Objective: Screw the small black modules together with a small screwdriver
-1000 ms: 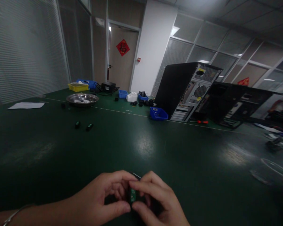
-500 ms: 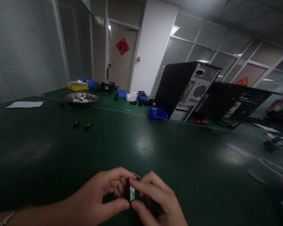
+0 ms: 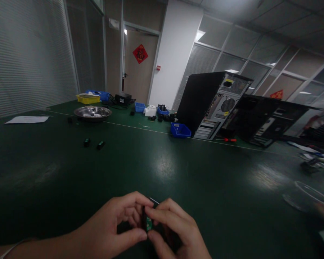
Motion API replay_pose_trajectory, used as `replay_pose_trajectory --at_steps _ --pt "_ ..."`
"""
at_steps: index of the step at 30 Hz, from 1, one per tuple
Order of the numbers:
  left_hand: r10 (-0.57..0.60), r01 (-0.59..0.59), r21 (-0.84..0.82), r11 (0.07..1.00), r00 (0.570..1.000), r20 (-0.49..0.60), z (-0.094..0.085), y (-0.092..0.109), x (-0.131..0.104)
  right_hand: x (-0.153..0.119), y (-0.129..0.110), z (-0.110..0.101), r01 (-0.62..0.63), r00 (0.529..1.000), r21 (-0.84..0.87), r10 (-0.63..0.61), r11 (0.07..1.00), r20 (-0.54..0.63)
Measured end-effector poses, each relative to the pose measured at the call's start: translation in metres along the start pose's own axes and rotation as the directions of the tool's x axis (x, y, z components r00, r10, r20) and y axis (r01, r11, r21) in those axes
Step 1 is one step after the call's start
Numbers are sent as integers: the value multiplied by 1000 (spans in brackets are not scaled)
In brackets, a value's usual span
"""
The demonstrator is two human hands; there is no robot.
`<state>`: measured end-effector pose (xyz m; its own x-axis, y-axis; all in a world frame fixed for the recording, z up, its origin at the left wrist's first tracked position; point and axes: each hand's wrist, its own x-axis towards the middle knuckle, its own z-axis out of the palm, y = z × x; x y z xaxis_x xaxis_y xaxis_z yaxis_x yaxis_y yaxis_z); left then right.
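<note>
Left hand [image 3: 116, 219] and right hand [image 3: 175, 225] had the green board [image 3: 149, 224] pinched between their fingertips [image 3: 150, 212], its face reading green again after washing out pale half a second earlier

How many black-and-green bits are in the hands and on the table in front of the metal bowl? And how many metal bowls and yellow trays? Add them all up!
Black-and-green bits: 3 (one between the left hand and right hand, two on the table)
Metal bowl: 1
Yellow tray: 1
Total: 5
</note>
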<state>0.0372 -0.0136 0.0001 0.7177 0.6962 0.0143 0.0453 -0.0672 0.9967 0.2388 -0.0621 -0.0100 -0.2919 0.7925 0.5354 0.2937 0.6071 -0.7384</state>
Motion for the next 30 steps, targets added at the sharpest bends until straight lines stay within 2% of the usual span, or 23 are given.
replay_pose_trajectory --at_steps 6,14,20,25,30 --pt "-10 11 -31 999 1000 29 0 0 2 -1 2 0 -25 1000 42 24 999 16" --pt "-11 16 -48 999 994 109 0 3 -2 -2 -1 2 -91 993 -9 92 996 75" --pt "-6 11 -54 998 995 96 1 -2 -3 -3 0 2 -47 993 -19 48 999 111" --pt "11 -6 -45 999 996 92 -1 2 -3 -3 1 0 13 996 3 -13 1000 84" --pt "59 -52 -89 995 995 83 -4 5 0 0 -3 -4 -11 998 -44 14 999 64"
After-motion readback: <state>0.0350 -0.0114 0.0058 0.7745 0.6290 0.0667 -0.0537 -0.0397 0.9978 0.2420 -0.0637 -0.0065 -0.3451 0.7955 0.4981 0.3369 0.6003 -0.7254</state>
